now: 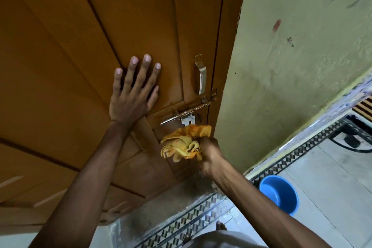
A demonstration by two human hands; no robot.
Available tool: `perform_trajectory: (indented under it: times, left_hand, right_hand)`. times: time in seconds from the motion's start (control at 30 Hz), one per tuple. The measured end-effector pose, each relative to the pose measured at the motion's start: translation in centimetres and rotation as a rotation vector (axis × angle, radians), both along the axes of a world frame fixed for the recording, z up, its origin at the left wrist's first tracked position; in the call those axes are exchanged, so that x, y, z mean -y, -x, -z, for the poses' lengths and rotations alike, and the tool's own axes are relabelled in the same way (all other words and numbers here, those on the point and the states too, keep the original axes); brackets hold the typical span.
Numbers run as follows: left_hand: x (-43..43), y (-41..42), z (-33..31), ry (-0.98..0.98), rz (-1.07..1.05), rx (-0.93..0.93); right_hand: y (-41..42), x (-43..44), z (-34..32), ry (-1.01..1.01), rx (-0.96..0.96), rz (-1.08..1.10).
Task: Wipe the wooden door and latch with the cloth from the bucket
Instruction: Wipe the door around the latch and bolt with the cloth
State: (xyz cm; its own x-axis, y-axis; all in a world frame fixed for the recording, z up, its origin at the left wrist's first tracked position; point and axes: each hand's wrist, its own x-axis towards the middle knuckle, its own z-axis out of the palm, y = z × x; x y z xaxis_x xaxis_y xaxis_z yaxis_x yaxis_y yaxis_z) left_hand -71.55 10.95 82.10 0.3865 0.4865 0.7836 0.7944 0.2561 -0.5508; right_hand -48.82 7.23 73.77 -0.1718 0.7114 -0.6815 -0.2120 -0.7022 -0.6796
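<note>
A brown wooden door (pixel 84 36) fills the left and top of the head view. Its metal sliding latch (pixel 188 111) sits near the door's right edge, under a silver pull handle (pixel 202 75). My left hand (pixel 134 88) lies flat on the door, fingers spread, just left of the latch. My right hand (pixel 208 152) grips a crumpled yellow cloth (pixel 184 143), held against the door directly below the latch. A blue bucket (pixel 279 194) stands on the floor at the lower right.
A pale green wall (pixel 298 56) runs right of the door. The floor has grey tiles with a black-and-white patterned border (pixel 298 152). A dark metal frame (pixel 356 137) stands at the far right. My foot (pixel 221 226) shows at the bottom.
</note>
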Motion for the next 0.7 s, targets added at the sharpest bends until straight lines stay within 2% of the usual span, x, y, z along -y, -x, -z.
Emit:
perform_trajectory:
  times: [0.07, 0.13, 0.4, 0.5, 0.63, 0.7]
  left_hand:
    - [0.0, 0.0, -0.1, 0.008, 0.001, 0.008]
    - [0.1, -0.1, -0.1, 0.019, 0.003, 0.02]
    - [0.0, -0.1, -0.1, 0.016, -0.005, 0.024]
    - [0.0, -0.1, 0.0, 0.019, -0.01, 0.022]
    - [-0.1, -0.1, 0.1, 0.02, -0.022, 0.01]
    - [0.0, 0.0, 0.1, 0.011, -0.021, 0.01]
  right_hand:
    - [-0.1, -1.0, -0.4, 0.121, -0.187, 0.102]
    - [0.3, -2.6, -1.0, 0.095, -0.272, 0.105]
    - [3.8, -6.5, -3.1, -0.055, -0.067, 0.085]
    - [2.8, -5.8, -2.1, -0.008, -0.004, 0.065]
    - [2.2, -6.0, 0.4, -0.061, -0.031, -0.12]
    - [2.6, -6.7, 1.4, -0.044, -0.073, -0.112]
